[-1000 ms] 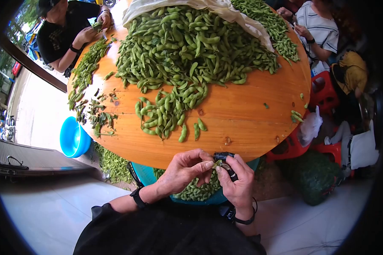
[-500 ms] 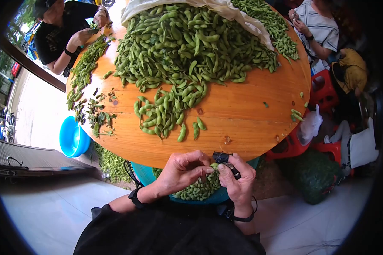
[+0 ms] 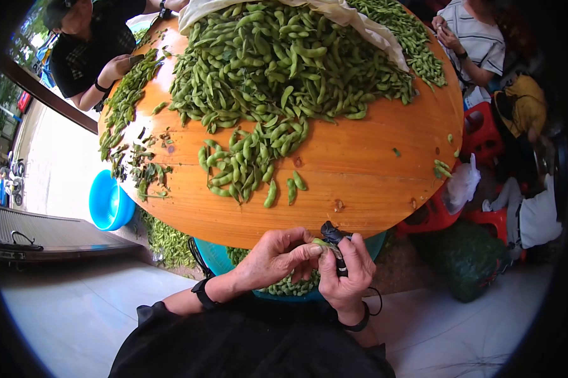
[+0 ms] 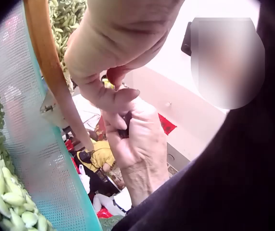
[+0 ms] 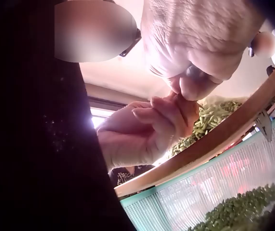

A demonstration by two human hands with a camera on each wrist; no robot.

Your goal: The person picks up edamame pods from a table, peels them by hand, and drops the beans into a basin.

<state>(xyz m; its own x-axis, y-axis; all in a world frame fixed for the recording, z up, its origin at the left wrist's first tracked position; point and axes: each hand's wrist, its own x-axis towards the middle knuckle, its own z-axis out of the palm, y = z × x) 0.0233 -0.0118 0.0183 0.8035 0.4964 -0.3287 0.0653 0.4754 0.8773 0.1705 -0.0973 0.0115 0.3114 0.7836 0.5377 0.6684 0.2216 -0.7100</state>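
Over the near edge of the wooden table, my left hand point(image 3: 278, 258) pinches a green edamame pod point(image 3: 320, 243) between thumb and fingers. My right hand point(image 3: 348, 274) meets it from the other side, its thumb and fingers also on the pod. Black wrapping point(image 3: 334, 233) covers the tip of its index finger, and another black band shows lower among its fingers. Below both hands sits a teal mesh basket point(image 4: 46, 144) holding shelled green beans point(image 3: 290, 286). Both wrist views show the fingertips pressed together, largely hiding the pod.
A large heap of edamame pods point(image 3: 252, 69) spills from a white cloth sack point(image 3: 359, 26) onto the round table point(image 3: 359, 170). Leaf scraps point(image 3: 148, 171) lie at the left. A blue basin point(image 3: 109, 200) and red stools point(image 3: 482, 132) stand beside the table; two people sit across.
My hands stay together at the pod, the right hand turning slightly, its black-wrapped fingertip tilting. The person at the far left has stretched one arm away toward the back of the table.
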